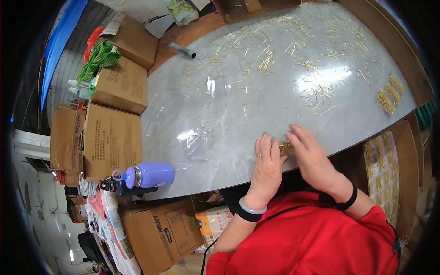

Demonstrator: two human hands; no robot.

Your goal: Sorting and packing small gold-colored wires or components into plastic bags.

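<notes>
A small bundle of thin gold-coloured wire hooks (285, 147) lies at the table's near edge, between my two hands. On its left side is my left hand (267, 172), fingers stretched out and thumb beside the bundle. My right hand (314, 160) comes in from the other side, its extended fingers at the bundle's right side and its outer edge slightly blurred. Both hands are open around the wires; how firmly they touch them cannot be made out. Many loose gold wire hooks (316, 94) are scattered over the far part of the grey table (229, 146).
Tied gold wire bundles (389, 97) sit at the table's right edge. Below them stands a box of packed bundles (382, 169). A purple bottle (153, 175) lies at the near left, beside stacked cardboard boxes (112, 142). A grey tube (182, 49) rests at the far left.
</notes>
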